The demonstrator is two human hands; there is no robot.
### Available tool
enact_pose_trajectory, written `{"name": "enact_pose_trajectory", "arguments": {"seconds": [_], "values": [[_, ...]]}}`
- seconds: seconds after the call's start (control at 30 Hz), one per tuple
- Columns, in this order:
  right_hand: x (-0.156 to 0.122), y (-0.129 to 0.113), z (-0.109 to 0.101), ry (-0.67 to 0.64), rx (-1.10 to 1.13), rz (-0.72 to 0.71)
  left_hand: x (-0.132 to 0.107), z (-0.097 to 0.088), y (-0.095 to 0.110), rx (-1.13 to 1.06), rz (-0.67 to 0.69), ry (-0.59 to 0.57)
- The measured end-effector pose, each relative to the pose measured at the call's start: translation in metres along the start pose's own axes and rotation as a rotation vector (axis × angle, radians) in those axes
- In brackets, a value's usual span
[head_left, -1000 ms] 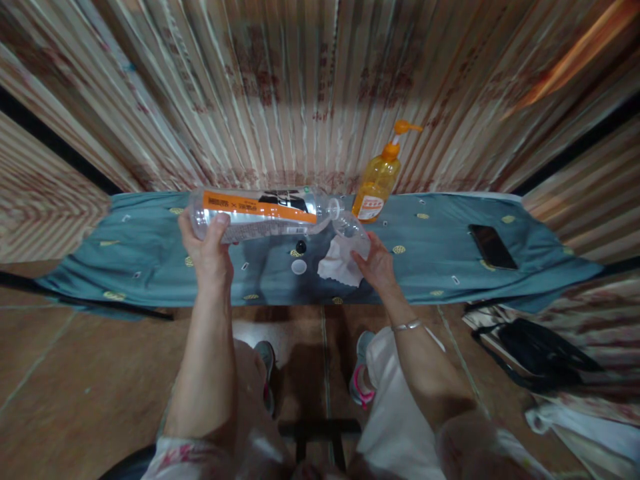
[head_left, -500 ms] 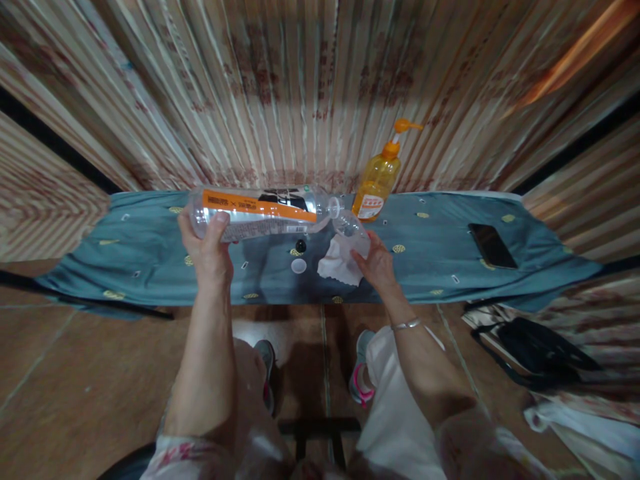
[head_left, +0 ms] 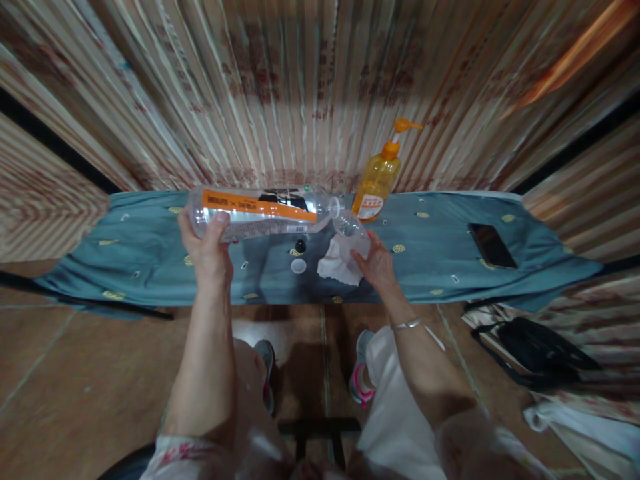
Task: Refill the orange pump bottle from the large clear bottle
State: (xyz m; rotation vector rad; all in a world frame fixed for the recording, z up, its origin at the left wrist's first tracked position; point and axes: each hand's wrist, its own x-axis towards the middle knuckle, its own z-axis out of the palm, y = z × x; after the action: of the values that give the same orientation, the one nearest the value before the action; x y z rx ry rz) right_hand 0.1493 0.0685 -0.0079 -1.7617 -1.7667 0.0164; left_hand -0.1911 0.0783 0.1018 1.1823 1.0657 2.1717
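My left hand (head_left: 207, 243) is wrapped round the base end of a large clear plastic bottle (head_left: 240, 212) with an orange and silver label. The bottle lies nearly level in the air, its uncapped mouth pointing right. At that mouth is the rim of a small clear plastic container (head_left: 349, 224), tilted towards it; I cannot tell whether they touch. My right hand (head_left: 376, 262) grips this container together with a crumpled white tissue (head_left: 339, 261), which hangs below it. Between the hands, a small black cap (head_left: 301, 247) and a round whitish lid (head_left: 299, 267) lie on the cloth.
An amber pump bottle (head_left: 377, 183) with an orange top stands behind my right hand. A black phone (head_left: 493, 245) lies to the right on the teal cloth (head_left: 430, 260) covering the narrow table. Pleated curtains (head_left: 300, 87) surround it. A black bag (head_left: 540, 350) is at the lower right.
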Motion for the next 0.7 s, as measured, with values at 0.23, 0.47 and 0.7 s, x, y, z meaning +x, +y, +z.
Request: {"name": "enact_pose_trajectory", "arguments": {"seconds": [0.23, 0.47, 0.7], "values": [[0.0008, -0.0044, -0.0054, -0.057, -0.053, 0.02, -0.0008, 0.0008, 0.001, 0.013, -0.003, 0.019], [-0.0001, 0.0001, -0.0025, -0.01, 0.008, -0.009, 0.0002, 0.0013, 0.0041, 0.04, -0.022, 0.037], [0.0006, 0.0011, -0.0012, -0.004, 0.029, -0.007, -0.0018, 0.0038, 0.0065, 0.029, -0.019, 0.034]]}}
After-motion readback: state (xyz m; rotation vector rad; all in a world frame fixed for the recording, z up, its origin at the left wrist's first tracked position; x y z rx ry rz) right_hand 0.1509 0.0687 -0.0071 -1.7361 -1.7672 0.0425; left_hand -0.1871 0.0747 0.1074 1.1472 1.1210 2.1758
